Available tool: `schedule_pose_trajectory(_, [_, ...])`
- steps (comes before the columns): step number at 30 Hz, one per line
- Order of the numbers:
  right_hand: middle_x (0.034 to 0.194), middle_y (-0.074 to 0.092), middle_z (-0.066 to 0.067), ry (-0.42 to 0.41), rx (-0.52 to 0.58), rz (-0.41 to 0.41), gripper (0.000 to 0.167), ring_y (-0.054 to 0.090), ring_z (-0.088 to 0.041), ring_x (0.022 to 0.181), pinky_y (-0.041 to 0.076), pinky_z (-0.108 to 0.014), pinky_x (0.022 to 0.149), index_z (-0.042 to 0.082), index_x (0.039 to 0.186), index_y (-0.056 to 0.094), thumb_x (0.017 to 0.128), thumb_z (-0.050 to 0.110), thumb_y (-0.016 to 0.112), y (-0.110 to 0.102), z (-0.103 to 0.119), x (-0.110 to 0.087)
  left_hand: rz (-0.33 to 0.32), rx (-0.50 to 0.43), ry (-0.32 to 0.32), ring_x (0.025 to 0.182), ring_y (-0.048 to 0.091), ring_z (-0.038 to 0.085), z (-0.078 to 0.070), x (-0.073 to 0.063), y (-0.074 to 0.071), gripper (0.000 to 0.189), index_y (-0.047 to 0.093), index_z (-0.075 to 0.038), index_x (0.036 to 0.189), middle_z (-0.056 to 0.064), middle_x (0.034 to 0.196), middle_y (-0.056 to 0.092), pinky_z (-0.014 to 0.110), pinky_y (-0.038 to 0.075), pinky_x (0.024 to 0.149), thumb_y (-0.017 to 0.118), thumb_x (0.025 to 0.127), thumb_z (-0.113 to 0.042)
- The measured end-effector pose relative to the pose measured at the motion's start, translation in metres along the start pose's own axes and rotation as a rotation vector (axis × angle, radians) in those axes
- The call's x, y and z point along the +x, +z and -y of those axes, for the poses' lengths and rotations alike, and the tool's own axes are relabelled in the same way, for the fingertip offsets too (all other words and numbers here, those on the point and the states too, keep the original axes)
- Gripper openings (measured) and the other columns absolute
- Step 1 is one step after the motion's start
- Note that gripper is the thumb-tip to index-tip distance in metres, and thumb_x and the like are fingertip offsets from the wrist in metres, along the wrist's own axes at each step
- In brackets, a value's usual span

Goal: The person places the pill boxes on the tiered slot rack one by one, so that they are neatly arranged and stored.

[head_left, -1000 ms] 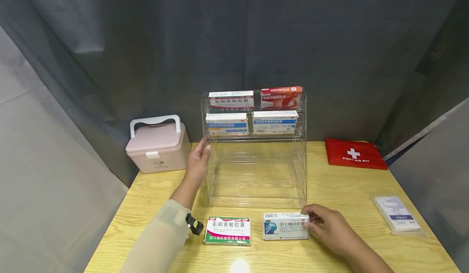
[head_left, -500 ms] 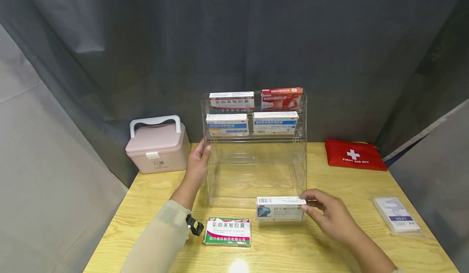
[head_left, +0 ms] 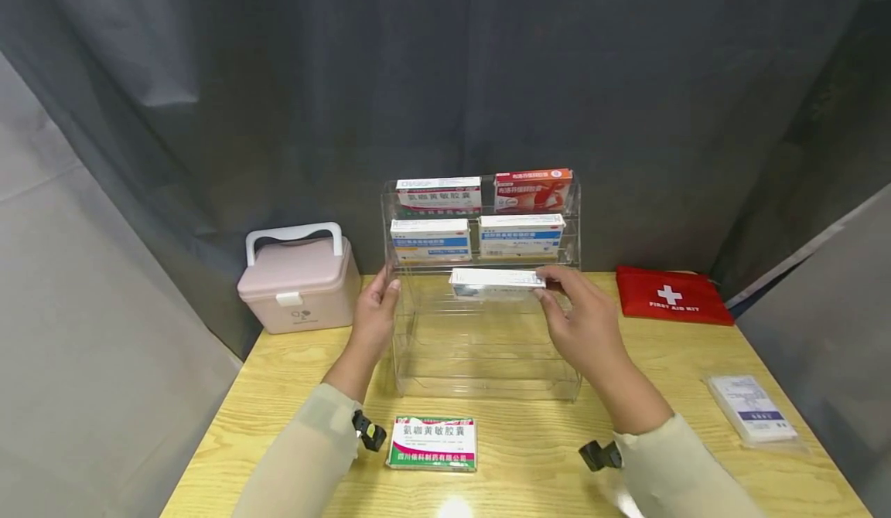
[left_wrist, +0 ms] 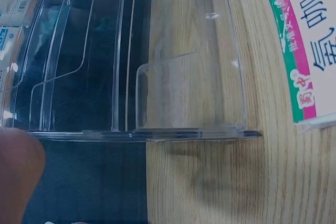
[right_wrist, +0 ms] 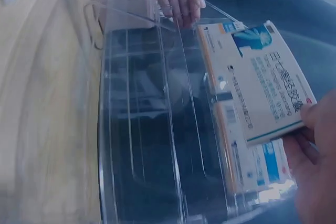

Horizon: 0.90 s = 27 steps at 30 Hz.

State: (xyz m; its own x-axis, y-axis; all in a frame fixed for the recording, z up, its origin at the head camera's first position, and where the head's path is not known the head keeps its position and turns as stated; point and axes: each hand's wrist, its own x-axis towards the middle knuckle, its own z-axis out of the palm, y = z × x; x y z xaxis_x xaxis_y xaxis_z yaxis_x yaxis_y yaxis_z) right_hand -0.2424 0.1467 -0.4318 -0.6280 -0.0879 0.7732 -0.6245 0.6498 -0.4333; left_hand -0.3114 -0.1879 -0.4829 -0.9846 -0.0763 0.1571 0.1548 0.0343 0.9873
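Note:
A clear acrylic tiered rack (head_left: 487, 386) stands mid-table. My left hand (head_left: 373, 313) grips its left side, thumb toward the front; in the left wrist view only the thumb (left_wrist: 18, 169) shows at the rack's side panel. My right hand (head_left: 588, 325) pinches the right end of a white medicine box (head_left: 496, 278), held in front of the rack just below its second tier. In the right wrist view this medicine box (right_wrist: 270, 82) shows a blue picture and overlaps the boxes behind it. A green, white and pink medicine box (head_left: 432, 442) lies flat before the rack.
The top tier bears a white-and-pink box (head_left: 440, 195) and a red box (head_left: 533, 192). Two blue-and-white boxes (head_left: 431, 241) sit one tier lower. A pink lidded case (head_left: 299, 286) stands left; a red first aid pouch (head_left: 671, 295) and a plastic-wrapped white packet (head_left: 752, 410) lie right.
My right hand has lifted the white medicine box off the table and carried it up and away from me, toward the rack's upper tiers. The left hand stays at the rack's side.

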Motion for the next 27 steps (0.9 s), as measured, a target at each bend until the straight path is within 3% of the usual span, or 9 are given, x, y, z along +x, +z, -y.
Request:
schedule_pose_trajectory(2, [0.118,0.078,-0.016,-0.008,0.006,-0.016,0.034,0.079,-0.033,0.104,0.066,-0.036,0.098,0.002,0.124,0.071,0.093,-0.003,0.083,0.012,0.0,0.008,-0.001,0.003,-0.01,0.167,0.028,0.029,0.0,0.0,0.0,0.056,0.038,-0.016,0.17,0.002,0.178,0.035,0.047,0.023,0.138,0.054,0.116,-0.021])
schedule_pose_trajectory(4, [0.118,0.077,-0.018,-0.013,0.011,-0.018,0.031,0.079,-0.035,0.105,0.066,-0.056,0.092,0.001,0.124,0.071,0.095,-0.001,0.082,0.023,-0.001,0.014,0.001,0.004,-0.011,0.167,0.028,0.029,0.001,0.0,0.0,0.056,0.038,-0.016,0.17,0.002,0.178,0.035,0.047,0.023,0.139,0.054,0.116,-0.022])
schedule_pose_trajectory(5, [0.119,0.077,-0.019,-0.011,0.019,-0.015,0.03,0.079,-0.036,0.104,0.066,-0.058,0.091,0.001,0.125,0.071,0.096,-0.001,0.081,0.028,-0.001,0.016,0.001,0.004,-0.011,0.167,0.028,0.029,0.001,0.0,0.0,0.057,0.038,-0.017,0.17,0.002,0.178,0.035,0.047,0.023,0.138,0.054,0.116,-0.022])
schedule_pose_trajectory(9, [0.119,0.077,-0.018,0.043,0.03,0.029,0.026,0.079,-0.037,0.106,0.066,-0.057,0.092,0.001,0.124,0.071,0.099,0.002,0.078,0.045,-0.002,0.019,-0.001,0.004,-0.01,0.167,0.029,0.029,0.002,0.001,-0.001,0.056,0.038,-0.017,0.17,0.002,0.177,0.036,0.048,0.024,0.138,0.055,0.116,-0.021])
schedule_pose_trajectory(20, [0.125,0.077,-0.017,0.278,0.14,0.174,0.02,0.079,-0.035,0.115,0.068,-0.038,0.095,0.002,0.122,0.07,0.103,0.001,0.074,0.083,0.0,0.022,-0.002,-0.004,0.013,0.167,0.029,0.029,0.001,0.001,0.0,0.055,0.04,-0.016,0.169,0.004,0.177,0.037,0.047,0.025,0.138,0.055,0.116,-0.019])
schedule_pose_trajectory(27, [0.126,0.077,-0.017,0.291,0.126,0.192,0.022,0.078,-0.034,0.117,0.068,-0.039,0.097,0.004,0.124,0.07,0.103,0.004,0.074,0.098,0.003,0.023,-0.005,0.004,0.011,0.167,0.029,0.027,0.0,0.001,-0.001,0.055,0.04,-0.019,0.169,0.001,0.176,0.038,0.047,0.024,0.138,0.055,0.116,-0.022])
